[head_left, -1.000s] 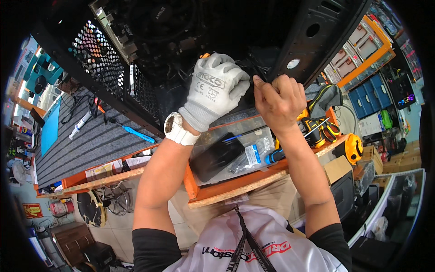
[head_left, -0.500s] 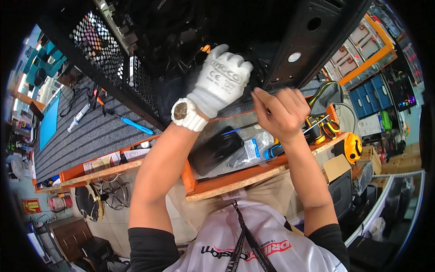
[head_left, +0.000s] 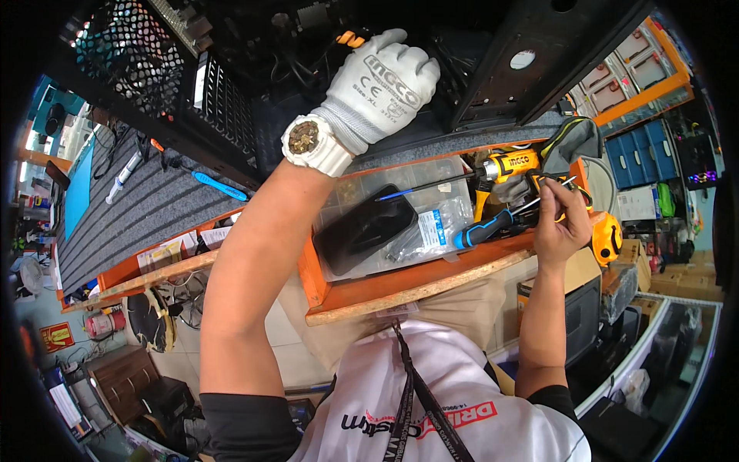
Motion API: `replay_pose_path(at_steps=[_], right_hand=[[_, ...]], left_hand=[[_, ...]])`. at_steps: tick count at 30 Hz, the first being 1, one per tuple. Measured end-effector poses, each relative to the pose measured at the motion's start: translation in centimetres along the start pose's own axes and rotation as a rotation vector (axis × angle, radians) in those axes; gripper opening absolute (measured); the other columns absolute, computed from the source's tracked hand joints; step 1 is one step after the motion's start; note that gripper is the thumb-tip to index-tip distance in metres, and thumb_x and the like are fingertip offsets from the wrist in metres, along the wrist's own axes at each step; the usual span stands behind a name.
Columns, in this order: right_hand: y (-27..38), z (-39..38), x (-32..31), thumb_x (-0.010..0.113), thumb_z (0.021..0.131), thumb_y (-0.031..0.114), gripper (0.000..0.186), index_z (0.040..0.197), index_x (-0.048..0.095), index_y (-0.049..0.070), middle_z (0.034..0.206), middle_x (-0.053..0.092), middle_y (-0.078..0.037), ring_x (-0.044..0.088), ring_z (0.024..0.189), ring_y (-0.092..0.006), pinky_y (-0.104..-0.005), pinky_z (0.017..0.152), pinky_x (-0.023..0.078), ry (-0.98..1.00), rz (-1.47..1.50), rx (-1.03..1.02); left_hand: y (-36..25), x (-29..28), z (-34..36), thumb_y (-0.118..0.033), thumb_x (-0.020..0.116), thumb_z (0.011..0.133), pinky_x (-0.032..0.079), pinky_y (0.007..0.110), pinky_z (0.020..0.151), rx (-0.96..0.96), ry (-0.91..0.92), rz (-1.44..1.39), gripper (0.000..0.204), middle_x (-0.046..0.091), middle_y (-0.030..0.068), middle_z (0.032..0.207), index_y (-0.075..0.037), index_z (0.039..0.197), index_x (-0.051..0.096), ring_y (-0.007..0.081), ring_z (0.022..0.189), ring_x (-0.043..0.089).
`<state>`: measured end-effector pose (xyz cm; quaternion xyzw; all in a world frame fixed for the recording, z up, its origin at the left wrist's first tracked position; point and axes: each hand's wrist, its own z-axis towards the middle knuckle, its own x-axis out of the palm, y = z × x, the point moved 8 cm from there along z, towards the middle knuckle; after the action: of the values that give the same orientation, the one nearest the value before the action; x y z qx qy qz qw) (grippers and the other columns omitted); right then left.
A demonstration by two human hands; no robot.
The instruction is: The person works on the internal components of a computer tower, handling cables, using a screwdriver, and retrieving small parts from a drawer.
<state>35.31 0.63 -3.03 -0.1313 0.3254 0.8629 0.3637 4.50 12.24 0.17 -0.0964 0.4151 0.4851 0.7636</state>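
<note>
In the black case (head_left: 493,96), the left hand (head_left: 382,85) curls, its glove printed; the right hand (head_left: 566,219) hangs near a lettered yellow tool (head_left: 513,164). I can't tell either grip.

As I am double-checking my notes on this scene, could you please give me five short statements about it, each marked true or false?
1. The left hand is gloved. True.
2. Both hands are gloved. False: the right hand is bare.
3. A white watch is on the left wrist. True.
4. The black slab lies left of the blue-and-black screwdriver. True.
5. The slab is nearer the right hand than the screwdriver is. False: the screwdriver is nearer.
</note>
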Motion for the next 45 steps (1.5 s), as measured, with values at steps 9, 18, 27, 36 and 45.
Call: replay_pose_path(at_steps=[9,18,27,36,45], right_hand=[[-0.6,0.3,0.5,0.086,0.100,0.000,0.014,0.114,0.086,-0.002,0.081,0.066,0.000,0.051,0.068,-0.0055,-0.0230,0.059,0.036,-0.042,0.045,-0.011],[-1.8,0.0,0.7,0.086,0.100,-0.001,0.015,0.115,0.086,-0.005,0.084,0.070,-0.001,0.057,0.071,-0.0054,-0.0217,0.062,0.039,-0.050,0.130,0.058],[-2.3,-0.6,1.0,0.085,0.101,-0.001,0.020,0.121,0.085,-0.005,0.100,0.077,-0.007,0.062,0.082,-0.0087,-0.0233,0.076,0.048,-0.011,0.143,0.084],[-6.3,8.9,6.4,0.088,0.101,0.014,0.057,0.149,0.067,-0.006,0.144,0.074,-0.016,0.068,0.136,-0.0211,-0.0364,0.120,0.051,0.085,0.485,0.372],[-8.0,8.3,8.4,0.095,0.097,0.021,0.073,0.153,0.062,-0.010,0.145,0.073,-0.023,0.070,0.136,-0.0253,-0.0368,0.120,0.051,0.059,0.293,0.314]], left_hand=[[0.1,0.1,-0.5,-0.016,0.084,0.090,0.065,0.047,0.103,0.002,-0.077,0.007,0.034,0.082,0.0044,0.113,-0.017,0.124,0.083,0.0358,0.122,0.079],[-0.6,-1.9,-0.8,-0.010,0.076,0.087,0.063,0.049,0.104,0.139,-0.271,-0.095,0.027,0.072,0.0099,0.097,-0.004,0.113,0.077,0.0293,0.093,0.075],[-0.2,-1.0,-0.9,-0.008,0.076,0.087,0.062,0.050,0.110,0.134,-0.279,-0.186,0.028,0.074,0.0111,0.099,-0.003,0.114,0.077,0.0307,0.096,0.075],[-1.0,0.1,0.2,-0.010,0.073,0.086,0.060,0.049,0.114,0.188,-0.209,-0.107,0.022,0.071,0.0109,0.092,-0.004,0.107,0.077,0.0296,0.093,0.075],[-0.6,-2.2,1.4,-0.017,0.076,0.086,0.053,0.049,0.122,0.026,-0.048,-0.156,0.026,0.073,0.0108,0.094,-0.005,0.109,0.078,0.0314,0.100,0.075]])
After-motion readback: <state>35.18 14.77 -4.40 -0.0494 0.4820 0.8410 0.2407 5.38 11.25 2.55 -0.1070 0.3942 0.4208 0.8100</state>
